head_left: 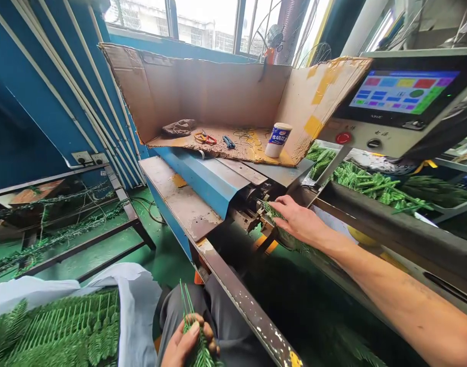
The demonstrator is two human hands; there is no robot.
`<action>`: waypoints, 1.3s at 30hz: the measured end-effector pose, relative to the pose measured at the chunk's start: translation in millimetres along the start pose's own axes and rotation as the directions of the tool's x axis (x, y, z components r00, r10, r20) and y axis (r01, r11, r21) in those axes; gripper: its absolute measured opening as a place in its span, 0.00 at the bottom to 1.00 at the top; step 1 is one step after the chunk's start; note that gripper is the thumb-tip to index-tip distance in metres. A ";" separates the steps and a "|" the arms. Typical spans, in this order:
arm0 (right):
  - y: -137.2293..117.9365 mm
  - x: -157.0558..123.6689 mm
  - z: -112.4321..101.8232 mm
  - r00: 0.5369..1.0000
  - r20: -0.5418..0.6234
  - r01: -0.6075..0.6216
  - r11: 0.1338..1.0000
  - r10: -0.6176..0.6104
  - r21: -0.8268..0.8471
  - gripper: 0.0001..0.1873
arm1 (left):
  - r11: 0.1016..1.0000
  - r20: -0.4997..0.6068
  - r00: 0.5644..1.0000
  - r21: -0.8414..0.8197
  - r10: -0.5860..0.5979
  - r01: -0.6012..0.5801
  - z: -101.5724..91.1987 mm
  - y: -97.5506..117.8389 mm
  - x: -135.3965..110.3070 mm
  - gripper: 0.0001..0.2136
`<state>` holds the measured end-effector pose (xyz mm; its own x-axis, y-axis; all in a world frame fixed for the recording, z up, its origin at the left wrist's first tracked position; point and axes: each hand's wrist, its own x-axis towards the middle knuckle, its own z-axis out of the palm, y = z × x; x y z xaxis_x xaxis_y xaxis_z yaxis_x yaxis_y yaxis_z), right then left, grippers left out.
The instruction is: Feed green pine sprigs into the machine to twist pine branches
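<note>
My right hand (298,220) reaches across to the metal feed head (252,206) of a machine and presses a sprig of green artificial pine needles (273,211) against it, fingers closed over the sprig. Low in my lap, my left hand (187,344) grips a small bunch of green plastic sprigs (198,336) whose thin stems stick upward. A white sack (137,306) full of flat green pine fronds (65,331) lies at the lower left, beside the left hand.
A rusty metal rail (248,306) runs diagonally in front of me. Above the blue machine cover (202,176) sits a torn cardboard tray (225,92) holding scissors (204,137), a blue tool (228,141) and a white can (278,140). A touchscreen panel (403,92) with a red button (344,137) stands right, green branches (371,183) below it.
</note>
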<state>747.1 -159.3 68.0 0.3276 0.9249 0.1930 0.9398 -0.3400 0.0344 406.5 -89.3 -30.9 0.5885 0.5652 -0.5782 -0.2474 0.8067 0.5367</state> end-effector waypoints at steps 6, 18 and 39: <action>-4.0 -8.6 15.4 0.989 -0.142 0.056 0.988 -0.035 0.146 0.34 | 0.993 -0.004 0.999 -0.108 0.048 -0.048 -15.6 -4.9 4.5 0.14; -207.7 -97.1 22.6 0.955 0.225 -0.099 0.507 -0.193 0.856 0.26 | 0.960 -0.112 0.970 -0.159 0.216 -0.232 43.9 13.6 -5.7 0.07; -181.9 -114.4 32.9 0.997 0.067 -0.037 0.581 -0.030 0.813 0.24 | 0.945 -0.052 0.948 0.109 0.314 -0.307 60.1 -5.5 -11.1 0.11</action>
<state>541.9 -197.7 7.4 0.3050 0.9441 0.1254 0.6131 -0.0939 -0.7844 447.6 -110.4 9.5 0.4403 0.7981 -0.4114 -0.3307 0.5701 0.7521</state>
